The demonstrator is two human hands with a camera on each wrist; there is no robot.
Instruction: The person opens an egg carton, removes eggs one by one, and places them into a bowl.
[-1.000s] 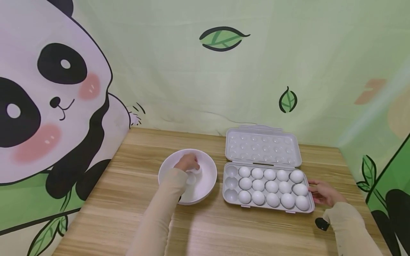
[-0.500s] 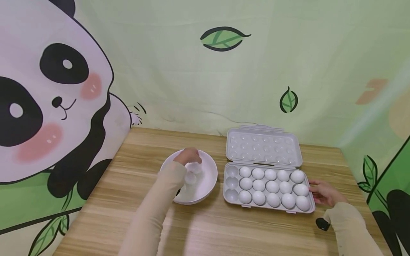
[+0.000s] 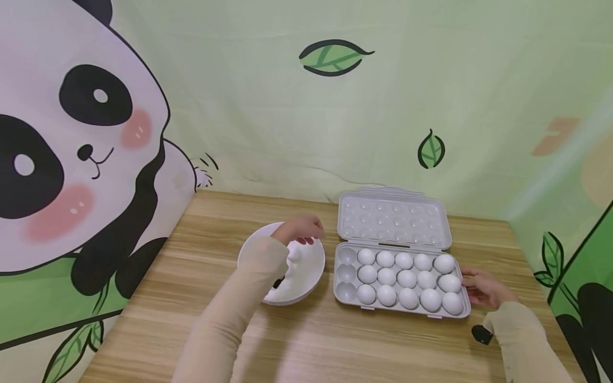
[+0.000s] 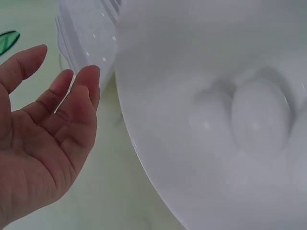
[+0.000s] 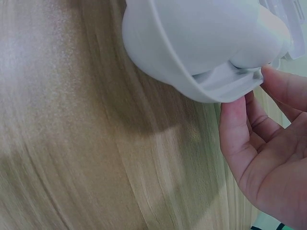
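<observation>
**One carton (image 3: 346,274), one bowl (image 3: 311,272), at least seventeen white eggs (image 3: 407,279)**

A pale green cloth backdrop (image 3: 258,106) fills the rear and sides, with one large panda (image 3: 35,80) printed at the left. In front of it stands one wood-grain table (image 3: 383,346). On the table the grey carton lies at the right, its single lid (image 3: 395,218) opened back toward the cloth; the one white bowl sits near it, to the left. Two separate leaves (image 3: 330,58) are printed on the rear cloth.

The two hands are well apart. The left hand (image 3: 301,230) is above the bowl's far right rim, fingers parted and loosely bent. The right hand (image 3: 488,288) touches the carton's right end; whether it clamps it, I cannot tell.

Of the carton's eighteen cups, fifteen hold eggs, in three rows of five. The bowl holds at least two eggs, with part of what looks like a third at the left wrist view's edge.
</observation>
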